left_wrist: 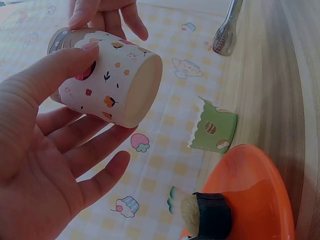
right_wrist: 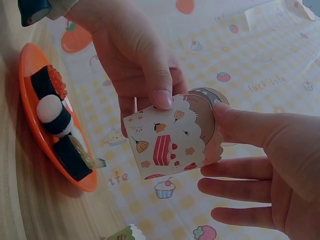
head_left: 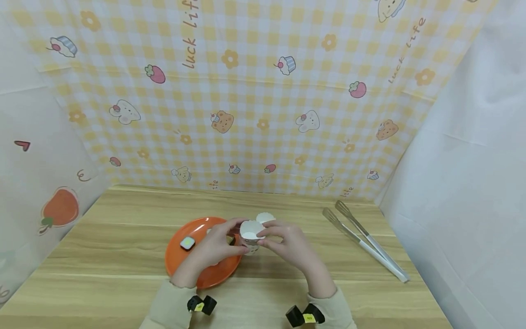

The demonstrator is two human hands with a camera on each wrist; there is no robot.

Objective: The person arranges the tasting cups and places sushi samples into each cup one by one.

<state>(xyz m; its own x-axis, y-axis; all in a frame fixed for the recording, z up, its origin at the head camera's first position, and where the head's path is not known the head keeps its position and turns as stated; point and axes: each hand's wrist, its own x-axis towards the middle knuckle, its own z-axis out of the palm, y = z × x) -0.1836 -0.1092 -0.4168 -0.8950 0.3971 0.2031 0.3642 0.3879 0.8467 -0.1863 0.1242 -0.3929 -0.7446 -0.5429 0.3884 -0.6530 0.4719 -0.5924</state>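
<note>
Both hands hold a short stack of paper baking cups over the table, just right of the orange plate (head_left: 172, 256). The outer cup (left_wrist: 107, 82) is white, printed with flowers and a red cake slice, and its rim is scalloped. My left hand (head_left: 219, 242) grips its side between thumb and fingers. Another cup (right_wrist: 202, 117), brown with a dark band, is nested inside and shows at the rim. There my right hand (head_left: 287, 242) pinches the stack with thumb and fingertips. How many cups are nested cannot be told.
A green baking cup (left_wrist: 215, 127) stands on the table behind the hands. Several toy-like sushi pieces (right_wrist: 55, 112) sit on the plate, one (head_left: 187, 243) at its left. Metal tongs (head_left: 365, 242) lie at the right. A patterned cloth (head_left: 255, 100) hangs behind the table.
</note>
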